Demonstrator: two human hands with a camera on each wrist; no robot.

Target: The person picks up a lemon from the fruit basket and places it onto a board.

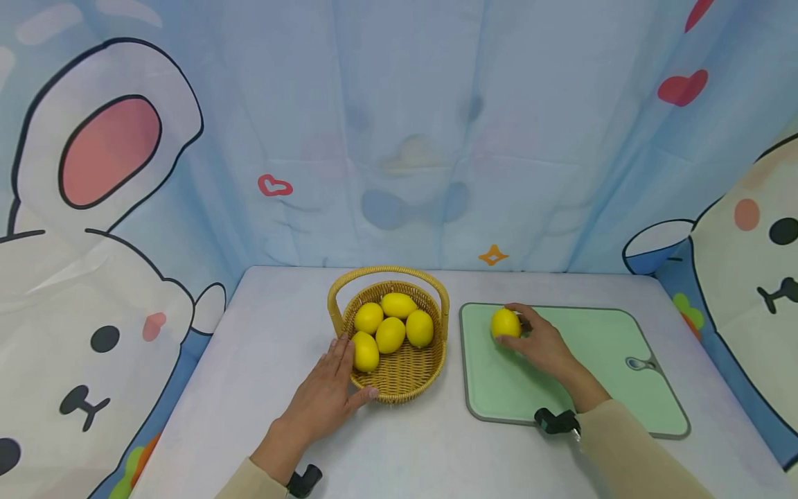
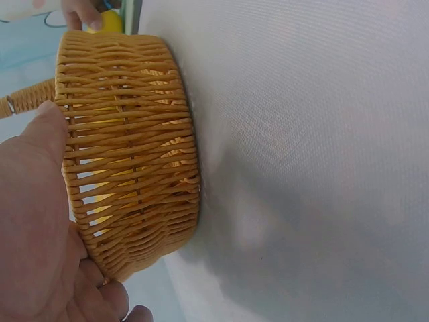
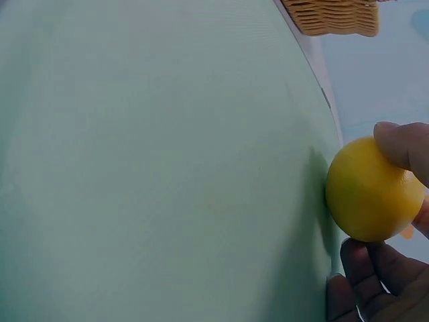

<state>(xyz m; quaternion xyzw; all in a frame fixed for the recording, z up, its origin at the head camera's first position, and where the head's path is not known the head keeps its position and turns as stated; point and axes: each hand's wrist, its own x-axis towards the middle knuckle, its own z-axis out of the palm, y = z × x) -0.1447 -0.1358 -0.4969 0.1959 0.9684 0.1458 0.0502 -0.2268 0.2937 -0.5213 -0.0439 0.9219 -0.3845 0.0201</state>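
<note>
A yellow wicker basket (image 1: 399, 384) with a raised handle holds several lemons (image 1: 390, 335). My left hand (image 1: 327, 395) rests against the basket's near left side, with straight fingers along the wall and the thumb by the front rim. In the left wrist view the thumb (image 2: 47, 127) touches the top edge of the woven wall. Over the left part of a green cutting board (image 1: 561, 388), my right hand (image 1: 548, 346) grips a single lemon (image 1: 505, 324) between thumb and fingers. The right wrist view has this lemon (image 3: 372, 191) close over the board's surface.
The basket and board stand side by side on a white-covered table (image 1: 274, 333). A metal-rimmed hole (image 1: 637, 363) sits at the board's right side. Behind the table hangs a blue curtain (image 1: 405, 138) with cartoon prints.
</note>
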